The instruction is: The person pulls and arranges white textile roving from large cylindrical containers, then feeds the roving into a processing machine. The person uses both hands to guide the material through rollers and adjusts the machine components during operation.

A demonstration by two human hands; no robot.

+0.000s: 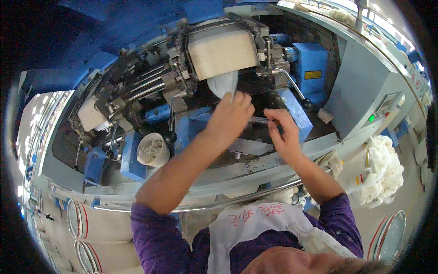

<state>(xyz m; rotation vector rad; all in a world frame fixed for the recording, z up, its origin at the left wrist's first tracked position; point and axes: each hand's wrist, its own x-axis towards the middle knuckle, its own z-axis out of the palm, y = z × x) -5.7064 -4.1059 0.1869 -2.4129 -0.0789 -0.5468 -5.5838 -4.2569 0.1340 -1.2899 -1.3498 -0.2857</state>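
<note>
A thin white fibre web [222, 84] hangs from under a cream-coloured roller cover on a blue and grey textile machine. It narrows toward my left hand [231, 115], whose curled fingers close on its lower end; motion blurs the fingertips a little. My right hand [284, 133] is to the right and slightly lower, thumb and forefinger around the end of a short, shiny, clear-looking rod [258, 119]. The rod's other end runs behind my left hand and is hidden. Above both hands sits the cream cover [222, 51], held in a dark metal frame.
At the left, a white tub [153, 150] holds loose fibre. Lever handles with black knobs [306, 104] stick out around the work area. A blue block [295, 115] flanks my right hand. A metal rail [214, 208] crosses the machine front. Piled white fibre [381, 171] lies at the right.
</note>
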